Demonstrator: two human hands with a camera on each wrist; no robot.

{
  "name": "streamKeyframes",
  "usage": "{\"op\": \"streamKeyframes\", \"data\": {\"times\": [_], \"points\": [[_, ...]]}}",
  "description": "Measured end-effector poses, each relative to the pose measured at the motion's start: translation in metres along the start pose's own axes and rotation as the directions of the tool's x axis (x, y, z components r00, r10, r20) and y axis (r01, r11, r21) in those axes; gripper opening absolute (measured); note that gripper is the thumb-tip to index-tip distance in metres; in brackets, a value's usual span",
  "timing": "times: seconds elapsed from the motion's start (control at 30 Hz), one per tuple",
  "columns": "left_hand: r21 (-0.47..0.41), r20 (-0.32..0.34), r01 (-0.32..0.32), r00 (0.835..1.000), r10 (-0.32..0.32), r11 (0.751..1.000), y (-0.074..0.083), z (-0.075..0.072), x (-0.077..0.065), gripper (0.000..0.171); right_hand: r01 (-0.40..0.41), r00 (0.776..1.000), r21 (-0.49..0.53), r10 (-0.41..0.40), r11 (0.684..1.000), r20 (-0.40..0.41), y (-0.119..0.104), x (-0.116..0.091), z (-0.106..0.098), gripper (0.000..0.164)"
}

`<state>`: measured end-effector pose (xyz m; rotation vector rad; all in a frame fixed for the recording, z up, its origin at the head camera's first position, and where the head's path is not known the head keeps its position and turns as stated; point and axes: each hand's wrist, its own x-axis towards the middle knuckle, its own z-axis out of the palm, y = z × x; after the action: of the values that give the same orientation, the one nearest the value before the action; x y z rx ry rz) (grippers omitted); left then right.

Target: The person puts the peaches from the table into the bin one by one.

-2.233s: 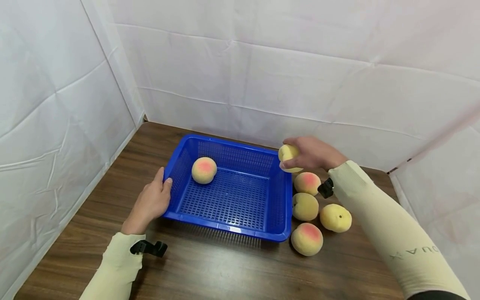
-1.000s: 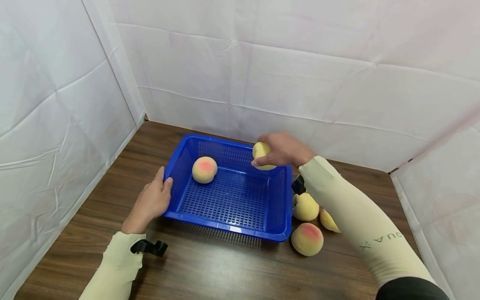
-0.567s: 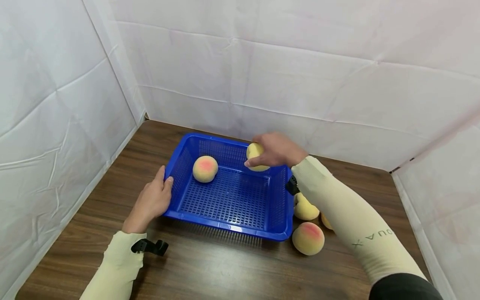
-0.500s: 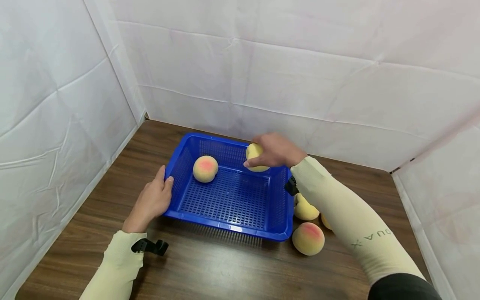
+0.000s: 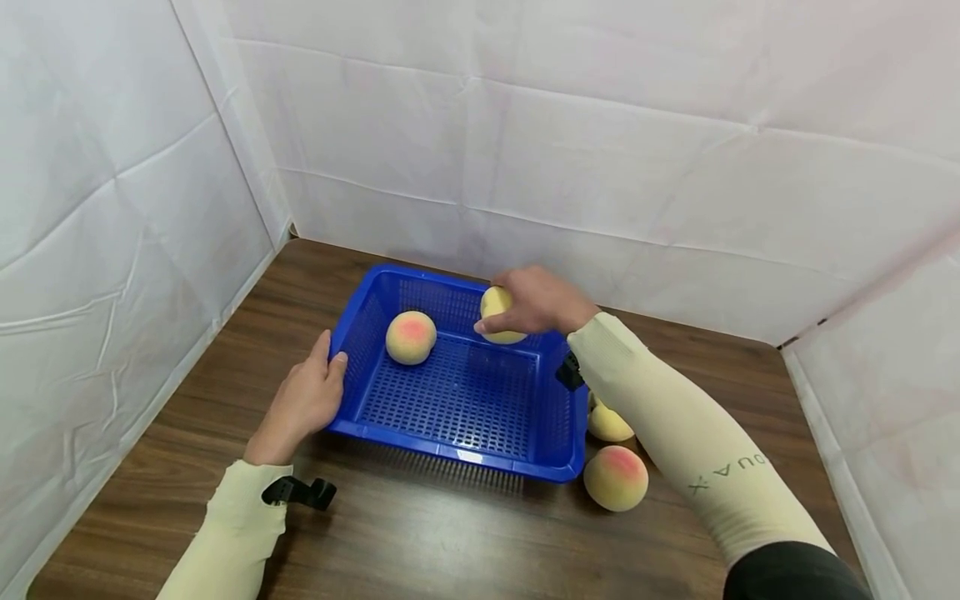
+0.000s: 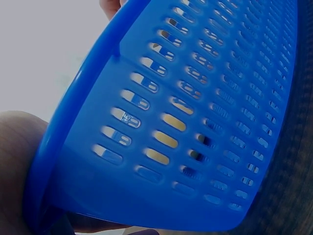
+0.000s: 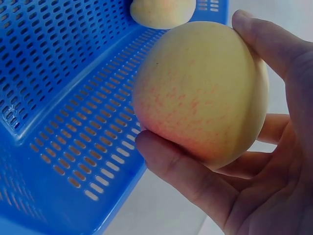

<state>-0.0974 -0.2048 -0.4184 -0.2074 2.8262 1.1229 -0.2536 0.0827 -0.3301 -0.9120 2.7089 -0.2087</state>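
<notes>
My left hand (image 5: 303, 400) grips the left rim of a blue plastic basket (image 5: 465, 455), thumb on the inner side. In the left wrist view the basket's slotted wall (image 6: 132, 98) fills most of the picture. Over the back right of the basket, my right hand (image 5: 542, 300) holds a peach (image 5: 495, 315) between thumb and fingers. The right wrist view shows that held peach (image 7: 200, 93) as pale yellow with a pinkish blush, above the basket's slotted side. Another peach (image 5: 411, 338) with a pink top lies inside, near the back left corner.
Right of the basket, a pink-topped peach (image 5: 616, 478) sits on the brown wooden table (image 5: 420, 542). A yellow peach (image 5: 609, 423) behind it is partly covered by the right sleeve (image 5: 675, 408). White cloth walls (image 5: 480, 150) stand at the back and sides.
My right hand has carried the peach leftward from the basket's right rim to over its inside. The right sleeve now covers more of the peaches on the right. My left hand stays put.
</notes>
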Motion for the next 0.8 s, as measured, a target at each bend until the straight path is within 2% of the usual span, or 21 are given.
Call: {"op": "streamKeyframes", "data": {"times": [0.37, 0.63, 0.8], "points": [[-0.004, 0.003, 0.000, 1.000, 0.000, 1.000, 0.000, 0.003, 0.000, 0.059, 0.016, 1.000, 0.024, -0.016, 1.000, -0.010, -0.009, 0.002, -0.003, 0.048], [-0.001, -0.007, 0.001, 1.000, -0.001, 1.000, 0.000, 0.002, -0.001, 0.059, -0.001, 1.000, 0.035, 0.001, 0.999, -0.011, -0.015, 0.005, -0.003, 0.048], [0.004, -0.020, -0.021, 1.000, 0.021, 1.000, -0.001, 0.002, -0.001, 0.058, -0.019, 1.000, 0.038, 0.019, 0.999, -0.013, -0.017, 0.007, 0.000, 0.048]]}}
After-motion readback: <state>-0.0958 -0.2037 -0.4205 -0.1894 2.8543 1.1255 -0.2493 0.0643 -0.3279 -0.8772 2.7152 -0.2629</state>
